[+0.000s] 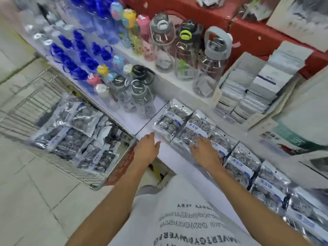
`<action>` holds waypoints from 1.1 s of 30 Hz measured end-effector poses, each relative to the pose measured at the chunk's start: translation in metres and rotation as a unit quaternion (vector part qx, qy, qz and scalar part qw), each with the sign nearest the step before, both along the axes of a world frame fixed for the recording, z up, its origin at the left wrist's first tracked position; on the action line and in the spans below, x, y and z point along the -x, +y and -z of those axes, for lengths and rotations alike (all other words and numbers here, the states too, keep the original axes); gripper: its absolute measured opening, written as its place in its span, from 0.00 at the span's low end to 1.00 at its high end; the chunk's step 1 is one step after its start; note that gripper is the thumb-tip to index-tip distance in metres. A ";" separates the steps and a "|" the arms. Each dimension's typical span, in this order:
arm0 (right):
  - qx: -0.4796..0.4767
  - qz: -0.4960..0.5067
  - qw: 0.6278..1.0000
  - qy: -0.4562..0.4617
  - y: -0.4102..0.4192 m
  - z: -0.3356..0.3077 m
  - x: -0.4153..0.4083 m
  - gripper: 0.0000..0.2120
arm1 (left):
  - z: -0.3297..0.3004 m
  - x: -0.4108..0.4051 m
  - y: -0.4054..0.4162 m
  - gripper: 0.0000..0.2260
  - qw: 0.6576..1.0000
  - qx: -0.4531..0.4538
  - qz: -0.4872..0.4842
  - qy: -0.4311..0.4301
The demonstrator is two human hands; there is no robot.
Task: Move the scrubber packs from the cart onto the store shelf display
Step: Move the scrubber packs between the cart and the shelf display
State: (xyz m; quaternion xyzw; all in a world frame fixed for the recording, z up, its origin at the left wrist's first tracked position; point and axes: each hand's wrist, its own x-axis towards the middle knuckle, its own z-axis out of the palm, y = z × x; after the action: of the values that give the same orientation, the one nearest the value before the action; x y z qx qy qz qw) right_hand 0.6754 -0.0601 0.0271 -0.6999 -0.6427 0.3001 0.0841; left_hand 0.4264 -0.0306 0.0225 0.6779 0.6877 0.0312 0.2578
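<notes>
The steel-wool scrubber packs (229,153) are laid overlapping in a row along the white shelf (170,157), toward four o'clock, labels readable, the right hand (204,151) pressed flat on one, the left hand (147,148) held slack and empty, more packs heaped in the wire cart (23,110) at nine o'clock.

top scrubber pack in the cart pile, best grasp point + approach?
Judging from the head view: take the top scrubber pack by its near edge, coming from above with the left hand, fingers over and thumb under. It lies flat and slightly tilted on the pile in the wire cart, and the film looks thin and slippery, so a pinch at the edge probably suits better than a squeeze across the scrubbers.
</notes>
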 end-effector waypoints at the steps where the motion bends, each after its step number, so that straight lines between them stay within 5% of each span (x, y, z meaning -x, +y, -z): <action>1: -0.013 -0.035 0.999 -0.002 -0.002 -0.002 0.008 0.23 | -0.003 0.011 -0.016 0.23 1.000 -0.007 -0.025 0.002; 16: -0.030 -0.295 0.955 0.024 -0.034 -0.006 0.163 0.20 | 0.001 0.133 -0.195 0.19 0.948 -0.044 -0.314 -0.015; 30: 0.035 -0.344 0.938 -0.011 0.017 0.016 0.300 0.16 | 0.034 0.233 -0.177 0.25 0.890 0.008 -0.440 -0.120; 33: 0.052 -0.346 0.936 -0.029 0.035 0.026 0.314 0.22 | 0.041 0.242 -0.161 0.25 0.880 0.026 -0.453 -0.141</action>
State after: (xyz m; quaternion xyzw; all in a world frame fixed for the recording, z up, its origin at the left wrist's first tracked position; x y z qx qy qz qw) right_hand 0.3614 -0.0250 0.0014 -0.4465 -0.8307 0.3227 -0.0800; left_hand 0.1840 -0.1917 -0.0187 0.2741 0.8765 0.2221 0.3274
